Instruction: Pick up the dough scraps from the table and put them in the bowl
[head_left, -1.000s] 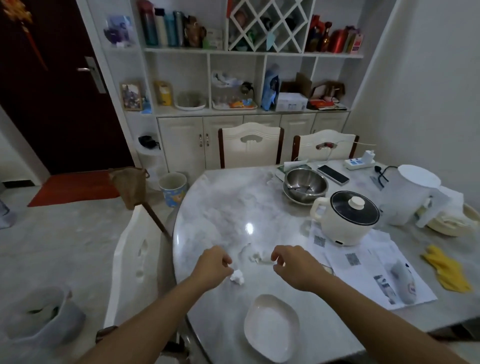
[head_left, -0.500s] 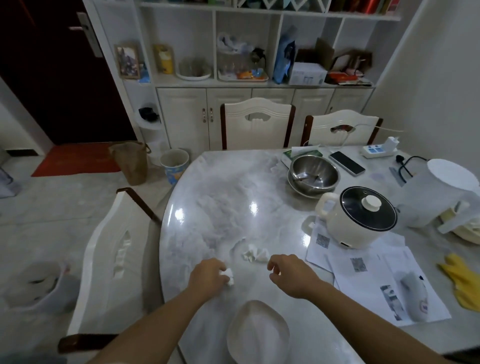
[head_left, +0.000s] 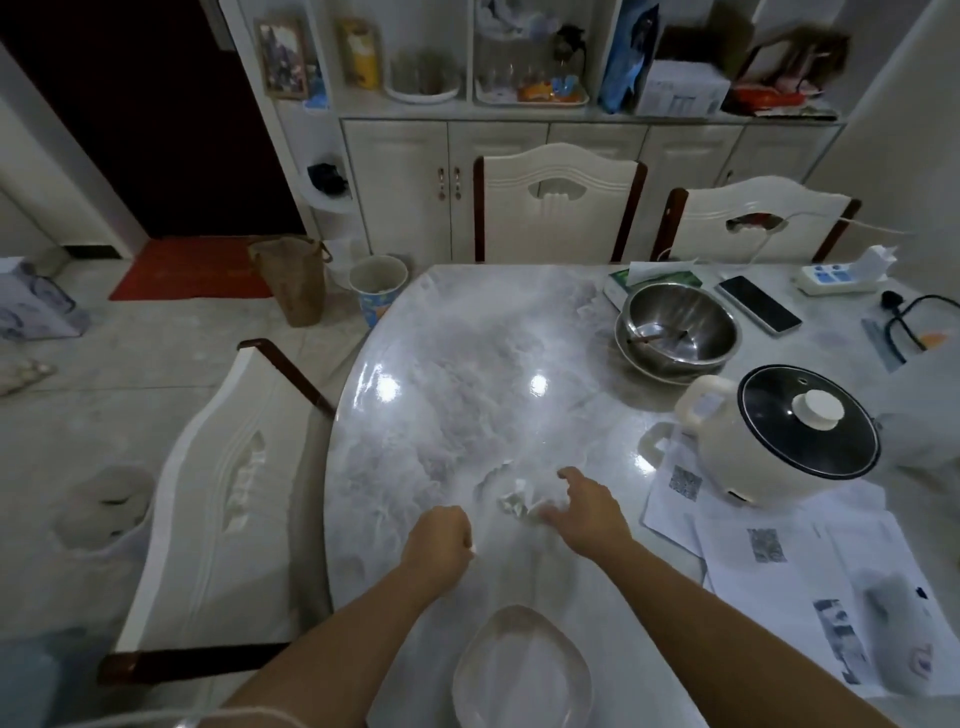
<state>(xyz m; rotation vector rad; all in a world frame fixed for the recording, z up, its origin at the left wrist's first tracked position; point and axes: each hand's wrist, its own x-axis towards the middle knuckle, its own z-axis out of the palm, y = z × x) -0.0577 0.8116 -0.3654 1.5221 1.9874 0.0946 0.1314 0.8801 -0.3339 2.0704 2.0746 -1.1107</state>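
A small heap of white dough scraps (head_left: 515, 500) lies on the floury marble table (head_left: 457, 395). My right hand (head_left: 586, 506) rests on the table with fingers spread, touching the heap's right side. My left hand (head_left: 439, 538) is a closed fist to the left of the heap, with a bit of white dough (head_left: 471, 547) showing at its knuckles. A white oval bowl (head_left: 521, 670) sits near the table's front edge, just below both hands. A steel mixing bowl (head_left: 675, 330) stands at the back right.
A white cooker with a black lid (head_left: 779, 431) stands right of my hands on printed papers (head_left: 779, 561). A phone (head_left: 758, 310) and a power strip (head_left: 836, 274) lie at the back right. A white chair (head_left: 208, 509) stands at the table's left.
The view tilted down and moved closer. My right hand opened and reached forward onto the scrap heap. My left hand stayed shut on its piece of dough.
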